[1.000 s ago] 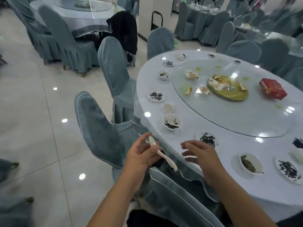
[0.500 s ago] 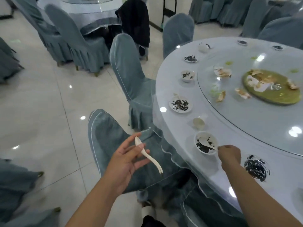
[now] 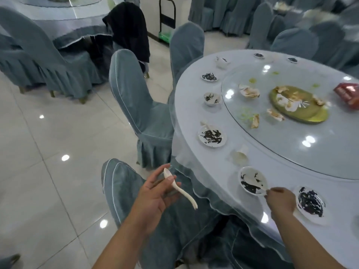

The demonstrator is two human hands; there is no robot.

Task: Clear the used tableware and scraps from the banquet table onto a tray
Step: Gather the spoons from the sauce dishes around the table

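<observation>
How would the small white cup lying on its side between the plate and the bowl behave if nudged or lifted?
The cup lies on its side near the table rim, so a nudge would probably roll it, perhaps off. It looks small and thin-walled, so likely light. Its material is unclear; if ceramic, a fall could chip it.

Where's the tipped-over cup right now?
In the head view the tipped-over cup lies near the left edge of the table, between the scrap-covered plate beyond it and the bowl at the right hand.
</observation>
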